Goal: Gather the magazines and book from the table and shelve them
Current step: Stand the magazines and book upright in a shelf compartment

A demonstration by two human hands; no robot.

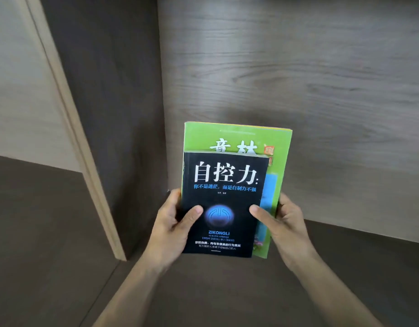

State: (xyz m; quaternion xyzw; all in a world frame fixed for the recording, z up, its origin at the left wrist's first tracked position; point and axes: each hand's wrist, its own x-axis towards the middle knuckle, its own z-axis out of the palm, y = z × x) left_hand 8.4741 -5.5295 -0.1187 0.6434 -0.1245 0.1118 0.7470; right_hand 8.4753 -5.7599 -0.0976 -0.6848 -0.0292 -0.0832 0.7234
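A black book (224,182) with white Chinese lettering and a blue glowing emblem lies on top of larger green magazines (237,138). Both hands hold this stack upright inside a dark wooden shelf compartment. My left hand (173,227) grips the stack's left edge, thumb pressed on the black cover. My right hand (283,223) clasps the right edge, thumb on the book and fingers behind the magazines. The stack's lower edge hovers just above the shelf board (227,291). How many magazines are behind the book is hidden.
The compartment's back panel (298,79) rises right behind the stack. Its dark left side wall (114,114) meets the back at a corner next to the stack. A light wooden upright edge (85,161) stands further left, with another dark shelf surface (38,220) beyond it.
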